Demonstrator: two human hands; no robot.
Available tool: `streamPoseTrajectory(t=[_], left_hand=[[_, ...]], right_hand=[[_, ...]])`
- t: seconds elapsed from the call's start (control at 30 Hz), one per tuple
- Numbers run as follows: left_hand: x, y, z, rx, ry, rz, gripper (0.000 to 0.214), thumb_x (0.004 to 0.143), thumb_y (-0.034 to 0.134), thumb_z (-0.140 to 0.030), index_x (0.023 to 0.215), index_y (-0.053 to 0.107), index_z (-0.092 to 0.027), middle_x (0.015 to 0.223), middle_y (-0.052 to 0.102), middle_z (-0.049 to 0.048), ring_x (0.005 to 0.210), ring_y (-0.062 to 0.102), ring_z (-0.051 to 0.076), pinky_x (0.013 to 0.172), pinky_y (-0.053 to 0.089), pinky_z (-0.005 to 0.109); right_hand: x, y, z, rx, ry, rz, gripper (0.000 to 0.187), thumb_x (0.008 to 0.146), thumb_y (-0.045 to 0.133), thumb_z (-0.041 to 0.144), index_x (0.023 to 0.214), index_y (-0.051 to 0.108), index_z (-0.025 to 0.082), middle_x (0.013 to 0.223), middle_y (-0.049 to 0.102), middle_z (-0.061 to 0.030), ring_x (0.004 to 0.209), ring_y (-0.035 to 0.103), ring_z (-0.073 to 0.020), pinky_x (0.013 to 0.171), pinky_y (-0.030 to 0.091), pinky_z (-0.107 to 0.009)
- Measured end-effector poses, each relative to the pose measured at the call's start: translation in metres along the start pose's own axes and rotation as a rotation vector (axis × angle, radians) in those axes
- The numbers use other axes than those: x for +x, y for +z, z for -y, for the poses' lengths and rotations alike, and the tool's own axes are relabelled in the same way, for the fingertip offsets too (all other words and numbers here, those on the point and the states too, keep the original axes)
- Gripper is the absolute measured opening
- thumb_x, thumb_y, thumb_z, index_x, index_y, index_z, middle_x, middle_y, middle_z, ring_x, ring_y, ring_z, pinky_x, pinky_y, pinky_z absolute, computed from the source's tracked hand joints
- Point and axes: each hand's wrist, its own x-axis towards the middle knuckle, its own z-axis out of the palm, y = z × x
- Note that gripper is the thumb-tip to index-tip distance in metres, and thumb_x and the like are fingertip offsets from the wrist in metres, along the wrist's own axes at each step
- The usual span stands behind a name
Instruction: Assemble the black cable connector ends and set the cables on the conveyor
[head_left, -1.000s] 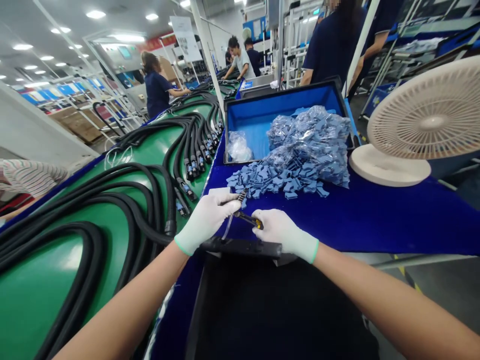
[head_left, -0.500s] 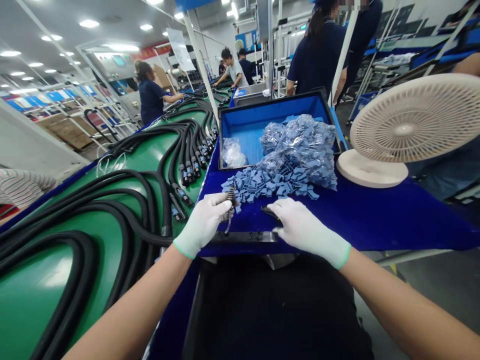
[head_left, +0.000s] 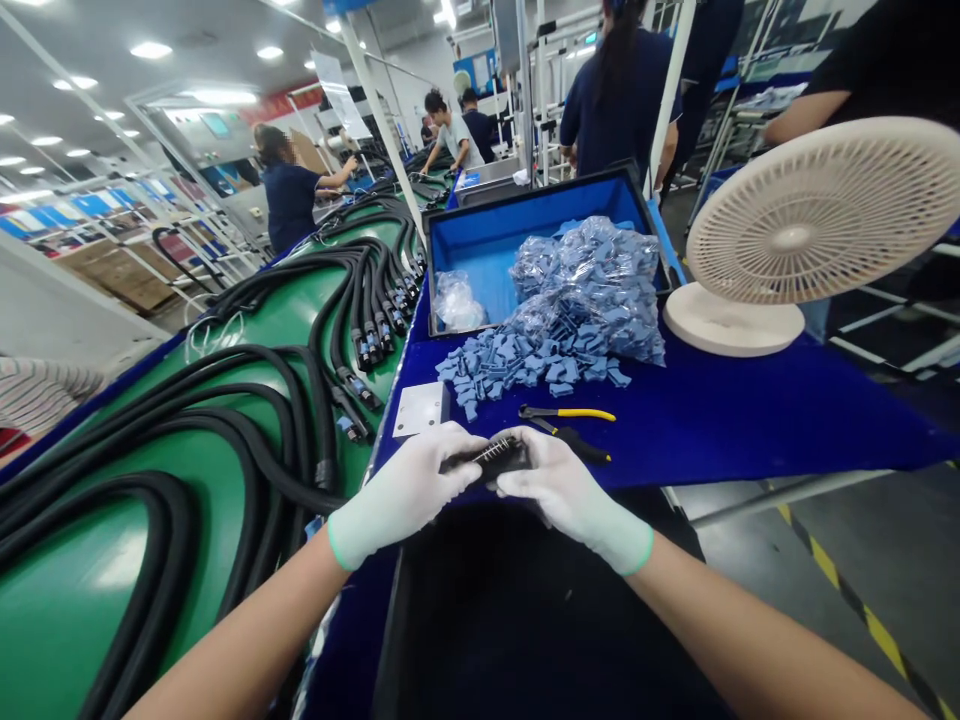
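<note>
Between my two hands is a small dark piece with a row of bright metal ribs (head_left: 495,450), held up in front of me near the bench edge. My left hand (head_left: 416,480) is pinched closed on its left end and my right hand (head_left: 574,490) on its right end; I can't tell whether it joins a hose. I'd judge myself partway through: the piece is in my fingers, not set down, and the yellow-and-black cutters (head_left: 585,413) lie free just beyond my right hand. A pale metal block (head_left: 421,410) sits just beyond my left. Past both hands, plenty of loose blue clips (head_left: 495,370) are heaped on the blue bench top (head_left: 750,420), with a clear bag of more (head_left: 592,280) leaning out of the blue bin (head_left: 480,230) behind. A cream fan (head_left: 795,240) stands off to the right of my right hand. Left of my left hand, black hoses (head_left: 184,530) curve over a green surface (head_left: 45,620), several ending in connectors with blue bits. Far ahead, a person in navy (head_left: 289,205) reaches over that surface, under ceiling lights.
</note>
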Motion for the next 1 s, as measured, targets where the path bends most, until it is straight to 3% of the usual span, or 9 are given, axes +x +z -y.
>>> streamPoseTrajectory(t=[0.2,0.33,0.43,0.5,0.63,0.67,0.8,0.9,1.0], left_hand=[[0.002,-0.002,-0.001,0.051,0.097,0.02,0.024,0.102,0.053,-0.024,0.117,0.072,-0.026,0.102,0.065,0.0041,0.096,0.06,0.022,0.087,0.045,0.036],[0.003,0.006,0.01,0.084,0.249,0.024,0.032,0.104,0.046,-0.024,0.126,0.069,-0.024,0.099,0.059,0.0062,0.091,0.057,0.021,0.084,0.045,0.036],[0.009,0.009,0.02,-0.126,0.12,0.034,0.037,0.093,0.064,-0.025,0.131,0.067,-0.026,0.106,0.063,0.0053,0.095,0.06,0.021,0.086,0.049,0.036],[0.015,0.009,0.025,-0.312,-0.038,0.084,0.062,0.079,0.075,-0.021,0.139,0.06,-0.027,0.109,0.066,0.0044,0.094,0.064,0.022,0.083,0.052,0.035],[0.023,0.008,0.029,-0.439,-0.114,0.274,0.084,0.062,0.076,-0.01,0.142,0.057,-0.025,0.103,0.072,0.0041,0.092,0.068,0.025,0.081,0.054,0.035],[0.021,0.009,0.029,-0.399,-0.118,0.227,0.079,0.061,0.078,-0.011,0.138,0.061,-0.024,0.103,0.073,0.0046,0.093,0.069,0.026,0.083,0.055,0.036],[-0.007,0.025,0.022,-0.198,-0.171,-0.238,0.027,0.077,0.079,-0.032,0.103,0.078,-0.024,0.096,0.074,0.0057,0.093,0.067,0.028,0.089,0.053,0.042],[-0.029,0.044,0.021,-0.57,-0.237,-0.344,0.019,0.088,0.071,-0.041,0.092,0.078,-0.024,0.085,0.071,0.006,0.079,0.065,0.026,0.079,0.055,0.04],[-0.034,0.051,0.025,-1.102,-0.261,-0.563,0.03,0.095,0.061,-0.049,0.11,0.072,-0.025,0.093,0.068,0.0054,0.079,0.063,0.021,0.074,0.057,0.035]], right_hand=[[0.003,-0.002,0.006,-0.285,-0.092,-0.03,0.074,0.068,0.068,0.007,0.139,0.054,0.02,0.127,0.062,-0.0069,0.11,0.06,-0.0224,0.096,0.049,-0.035],[0.004,-0.004,0.0,-0.163,-0.035,0.097,0.091,0.067,0.069,0.008,0.152,0.039,0.025,0.124,0.06,-0.0072,0.086,0.065,-0.0184,0.077,0.056,-0.034],[0.001,-0.002,-0.004,-0.113,-0.014,0.117,0.091,0.065,0.069,0.006,0.15,0.042,0.026,0.118,0.062,-0.0061,0.078,0.065,-0.0171,0.069,0.057,-0.032],[-0.001,0.003,-0.007,-0.078,-0.053,0.097,0.088,0.063,0.067,0.003,0.145,0.047,0.025,0.112,0.064,-0.0052,0.087,0.065,-0.0195,0.07,0.057,-0.03],[-0.001,0.005,-0.008,-0.015,-0.102,0.143,0.085,0.059,0.065,-0.001,0.139,0.055,0.026,0.106,0.067,-0.0046,0.102,0.064,-0.024,0.074,0.057,-0.029],[0.001,0.003,-0.007,-0.038,-0.102,0.146,0.083,0.059,0.067,-0.001,0.137,0.058,0.025,0.108,0.068,-0.0052,0.104,0.064,-0.0244,0.077,0.057,-0.031],[0.001,-0.004,-0.006,0.023,-0.073,-0.028,0.059,0.064,0.078,0.009,0.121,0.066,0.02,0.118,0.07,-0.008,0.094,0.068,-0.0229,0.085,0.059,-0.038],[-0.01,0.005,-0.016,0.145,-0.141,-0.175,0.05,0.07,0.081,0.016,0.117,0.067,0.023,0.122,0.069,-0.007,0.095,0.07,-0.0231,0.093,0.058,-0.042],[-0.016,0.007,-0.021,-0.052,-0.184,0.124,0.046,0.074,0.084,0.024,0.118,0.069,0.026,0.127,0.069,-0.0041,0.11,0.067,-0.0249,0.099,0.054,-0.041]])
